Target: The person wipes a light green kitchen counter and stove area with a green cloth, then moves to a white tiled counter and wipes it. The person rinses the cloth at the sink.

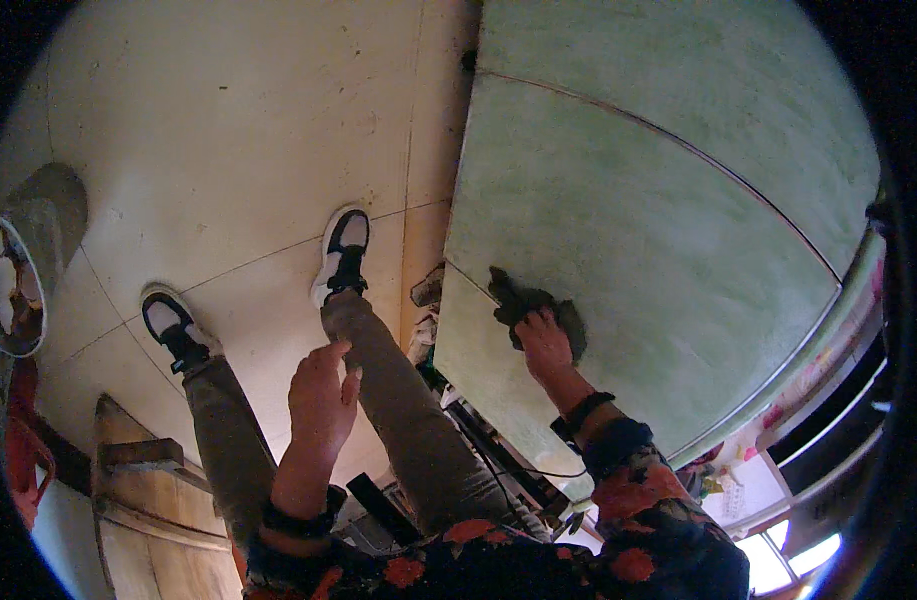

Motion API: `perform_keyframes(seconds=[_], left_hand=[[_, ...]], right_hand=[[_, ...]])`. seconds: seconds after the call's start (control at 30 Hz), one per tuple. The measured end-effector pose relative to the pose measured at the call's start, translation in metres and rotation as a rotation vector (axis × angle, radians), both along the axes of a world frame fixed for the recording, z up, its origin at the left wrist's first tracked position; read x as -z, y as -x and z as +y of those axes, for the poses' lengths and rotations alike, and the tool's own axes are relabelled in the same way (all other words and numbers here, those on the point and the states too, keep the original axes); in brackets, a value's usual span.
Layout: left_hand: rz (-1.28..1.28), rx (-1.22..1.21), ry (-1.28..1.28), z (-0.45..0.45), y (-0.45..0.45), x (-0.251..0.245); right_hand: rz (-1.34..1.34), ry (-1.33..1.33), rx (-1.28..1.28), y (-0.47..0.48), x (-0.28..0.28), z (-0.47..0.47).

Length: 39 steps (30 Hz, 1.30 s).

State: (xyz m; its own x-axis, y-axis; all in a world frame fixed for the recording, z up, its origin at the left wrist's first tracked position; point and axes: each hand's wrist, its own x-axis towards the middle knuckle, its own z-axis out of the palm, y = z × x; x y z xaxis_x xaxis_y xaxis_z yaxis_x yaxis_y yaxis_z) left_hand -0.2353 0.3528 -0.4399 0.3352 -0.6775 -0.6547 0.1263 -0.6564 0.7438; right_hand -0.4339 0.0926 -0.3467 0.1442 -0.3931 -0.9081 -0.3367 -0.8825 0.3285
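My right hand [546, 343] presses on a crumpled dark cloth [514, 296], its fingers bent over the fabric. The cloth lies flat against a pale green tabletop [616, 195], near its left edge and across a thin seam. Faint streaks show on the green surface, and a longer dark seam [679, 144] crosses its far part. My left hand [323, 397] hangs in the air above my legs, to the left of the table. It holds nothing, and the thumb stands apart from the loosely bent fingers.
Large pale tiles [241, 150] cover the floor under my shoes. At the left rim is a round container [44, 315] with things inside. A wooden piece with crossbars [158, 517] lies lower left, near a red object [27, 457]. A dark cable [541, 472] and clutter lie along the table's near edge.
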Motion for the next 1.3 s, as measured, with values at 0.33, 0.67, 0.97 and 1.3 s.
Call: perform_keyframes(seconds=[0.33,0.67,0.97,1.3], left_hand=[[-0.016,0.037,-0.068,0.022,0.005,0.009],[-0.032,0.02,-0.006,0.006,0.007,0.006],[0.099,0.038,-0.143,0.013,0.011,0.01],[0.009,0.0,-0.065,0.005,0.005,-0.003]], right_hand=[[-0.415,-0.053,-0.446,0.007,0.173,-0.025],[-0.247,0.044,-0.518,-0.114,0.173,-0.079],[0.096,-0.251,-0.662,0.046,0.205,-0.004],[-0.137,-0.252,-0.085,0.083,0.113,0.011]])
